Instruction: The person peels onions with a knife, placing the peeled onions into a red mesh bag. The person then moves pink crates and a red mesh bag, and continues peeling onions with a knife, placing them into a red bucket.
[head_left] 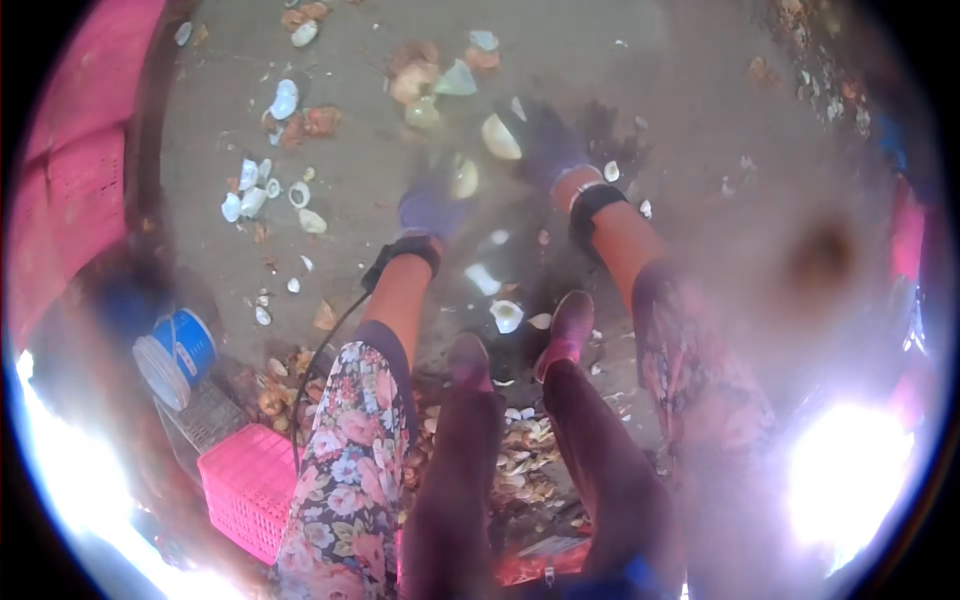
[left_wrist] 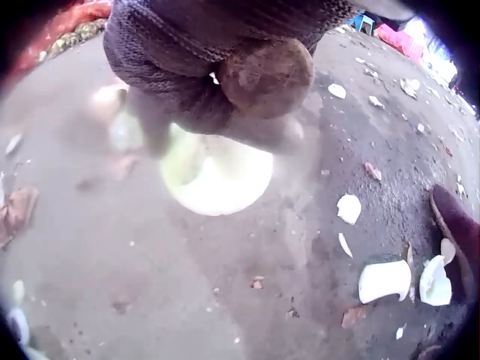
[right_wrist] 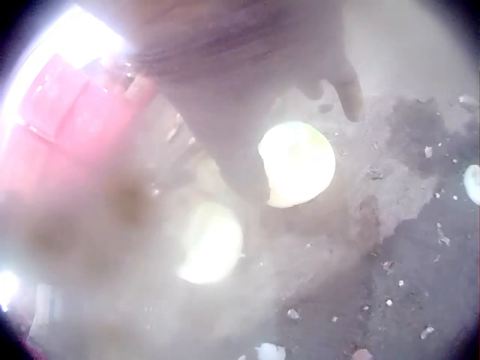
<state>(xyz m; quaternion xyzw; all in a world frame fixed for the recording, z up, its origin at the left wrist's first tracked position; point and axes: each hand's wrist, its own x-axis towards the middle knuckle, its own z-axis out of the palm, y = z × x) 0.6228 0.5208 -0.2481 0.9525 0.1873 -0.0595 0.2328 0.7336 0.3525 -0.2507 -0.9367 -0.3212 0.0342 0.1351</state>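
My left hand (head_left: 435, 205), in a purple-grey knitted glove, curls round a thick brown handle (left_wrist: 268, 77) with a round, wooden-looking end. What the handle belongs to is hidden by the fist. Right by the left fingers is a pale, peeled onion (left_wrist: 225, 180), bright with glare. My right hand (head_left: 552, 150) wears a similar glove and is blurred. Between its thumb and fingers it holds another pale peeled onion (right_wrist: 301, 165), its left edge covered by the thumb. Both hands are low over the grey floor (head_left: 700, 110), beyond my shoes.
Onions with brown skin (head_left: 413, 82) and white peel layers (head_left: 285, 98) lie scattered ahead and left. A blue-and-white bucket (head_left: 187, 345) and a pink basket (head_left: 250, 480) stand at lower left, pink crates (head_left: 85, 180) farther up. Skins pile around my shoes (head_left: 570, 325). A cable (head_left: 325, 345) runs from the left wrist.
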